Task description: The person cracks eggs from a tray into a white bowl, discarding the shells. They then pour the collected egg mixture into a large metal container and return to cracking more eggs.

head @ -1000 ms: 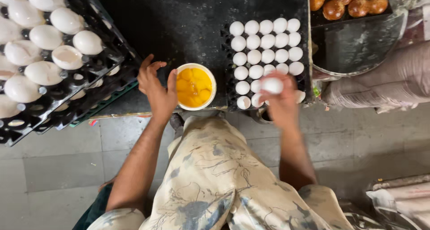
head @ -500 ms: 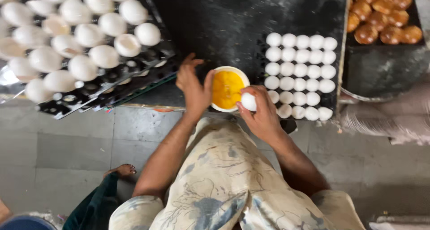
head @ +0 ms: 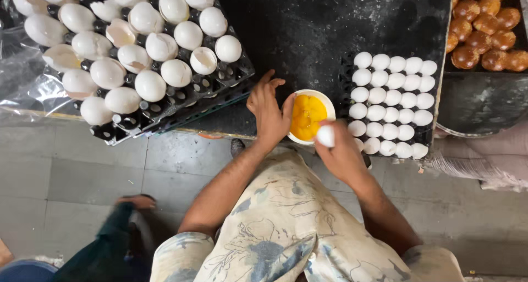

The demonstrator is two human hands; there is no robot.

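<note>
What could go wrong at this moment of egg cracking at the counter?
The right hand holds a white egg at the rim of the small bowl of yolks, which sits close to the counter edge; a hard tap might tip it, though the left hand steadies it. Shell bits could drop into the yolks. The tray of empty shells overhangs the edge and might slide.

Dark counter (head: 330, 23) up top, black and speckled. On its left, a black tray (head: 181, 103) loaded with eggshells (head: 132, 45), overhanging the near edge. Centre, a white bowl (head: 328, 101) of yolk (head: 307, 116) right at the edge. Just beside it, right, a tray of whole eggs (head: 393, 103). Far right, a pan (head: 478, 103), buns (head: 487, 23) above it.
</note>
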